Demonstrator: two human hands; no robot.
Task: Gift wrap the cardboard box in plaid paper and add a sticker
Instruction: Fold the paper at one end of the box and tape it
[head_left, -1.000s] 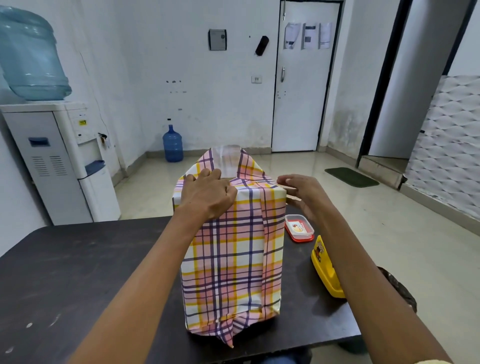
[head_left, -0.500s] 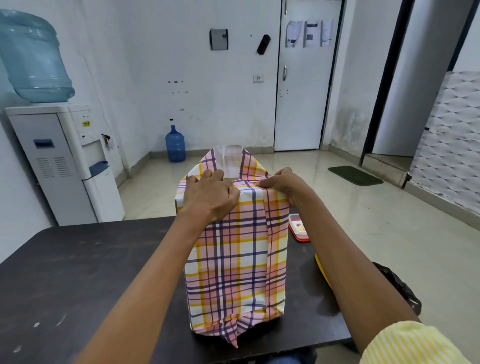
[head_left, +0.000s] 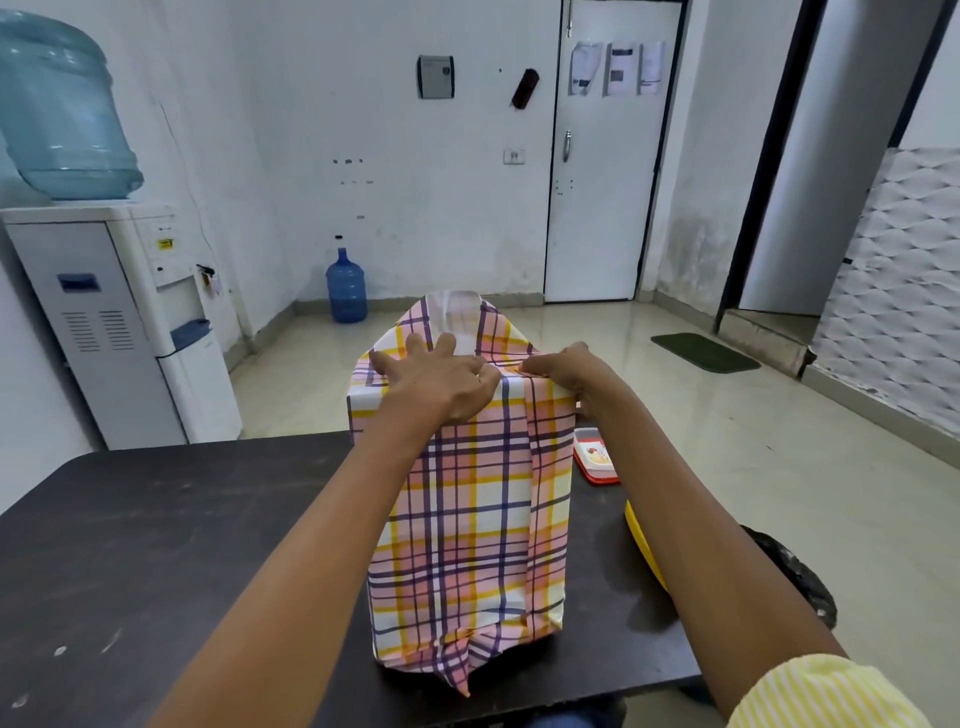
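Your dark desk (head_left: 156, 545) fills the lower left of the view. Past its far left corner, on the floor, a white water dispenser (head_left: 104, 322) stands against the wall.

The tall box (head_left: 467, 545) stands upright on the desk's right side, close to the near edge. Plaid paper (head_left: 545, 493) covers every face you can see. Its bottom end is folded into a point that lies on the desk towards the near edge, and a loose flap rises behind your hands at the far side of the top.

Your left hand (head_left: 441, 379) lies flat on the box's top with the fingers spread and straight, pressing the paper down and grasping nothing. Your right hand (head_left: 561, 369) is curled over the top right edge. Its fingertips pinch a fold of paper just beside your left thumb, and its thumb reaches down the right face.

A yellow object (head_left: 641, 545) shows under your right forearm at the desk's right edge. A small red-rimmed container (head_left: 595, 457) sits just to the right of the box, near the far right corner.
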